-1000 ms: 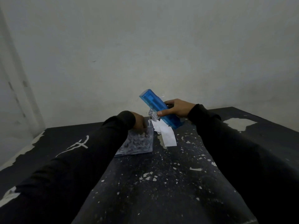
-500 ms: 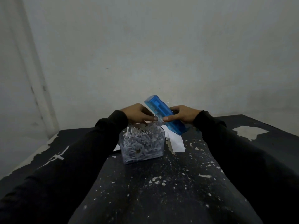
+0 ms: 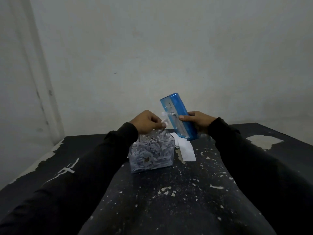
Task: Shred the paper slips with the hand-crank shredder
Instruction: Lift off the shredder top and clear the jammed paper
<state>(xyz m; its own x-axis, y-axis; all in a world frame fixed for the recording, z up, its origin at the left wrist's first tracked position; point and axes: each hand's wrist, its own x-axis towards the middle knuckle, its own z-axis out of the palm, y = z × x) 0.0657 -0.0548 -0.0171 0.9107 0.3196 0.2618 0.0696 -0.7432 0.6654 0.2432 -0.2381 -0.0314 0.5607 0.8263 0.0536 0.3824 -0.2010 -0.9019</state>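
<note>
Now right hand [image 3: 198, 122] gripping tilted blue shredder head [image 3: 177, 116], left hand [image 3: 148, 122] pinching scrap [image 3: 164, 123] above full clear bin [image 3: 150, 153]; paper slips [image 3: 186, 148] just right. Risk: shreds spilling onto table [image 3: 169, 200].

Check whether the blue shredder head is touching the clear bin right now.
Apart. The head view shows the blue shredder head lifted in the right hand, tilted, with table visible between it and the clear bin.
</note>
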